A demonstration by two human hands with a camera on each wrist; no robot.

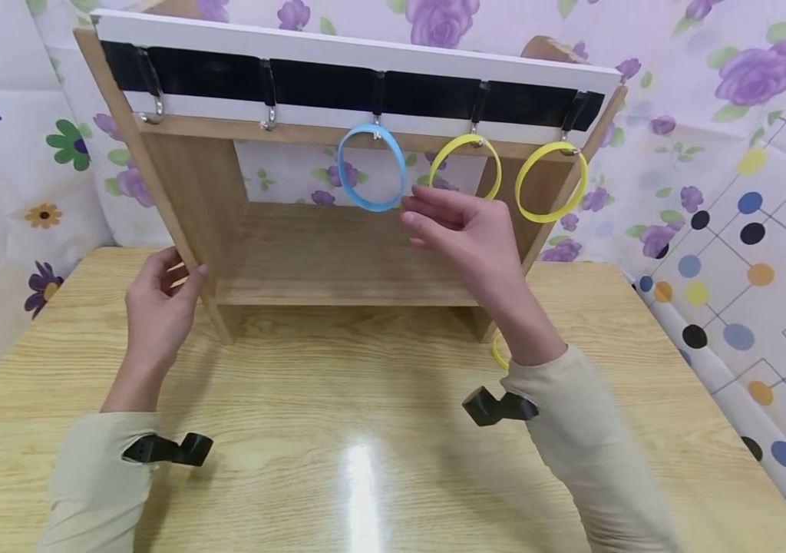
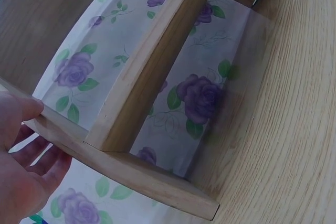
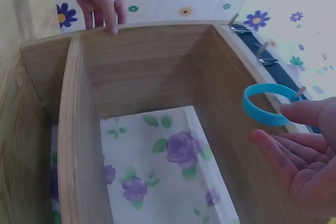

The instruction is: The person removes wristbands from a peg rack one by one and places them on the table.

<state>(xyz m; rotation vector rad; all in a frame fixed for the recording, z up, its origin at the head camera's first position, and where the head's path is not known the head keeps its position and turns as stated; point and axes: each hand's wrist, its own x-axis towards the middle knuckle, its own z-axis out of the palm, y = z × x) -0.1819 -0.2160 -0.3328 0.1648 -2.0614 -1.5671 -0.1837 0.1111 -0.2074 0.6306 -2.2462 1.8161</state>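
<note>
A blue wristband point(image 1: 345, 173) hangs from the middle hook point(image 1: 378, 96) of a wooden shelf point(image 1: 358, 296). My right hand point(image 1: 479, 238) is beside it, fingers loosely bent and fingertips right at the band's right edge. In the right wrist view, a fingertip overlaps the blue band point(image 3: 262, 116), with a gap between thumb and fingers. My left hand point(image 1: 161, 307) holds the shelf's left side panel near its lower part. The left wrist view shows its thumb at the front edge and fingers round the outer side of the panel point(image 2: 142, 182).
Two yellow wristbands point(image 1: 550, 218) hang on the hooks to the right, one partly behind my right hand. Two bare hooks point(image 1: 151, 115) are on the left. Another yellow band point(image 1: 499, 353) lies on the table point(image 1: 282, 461), partly hidden by the right forearm. Patterned sheets surround the table.
</note>
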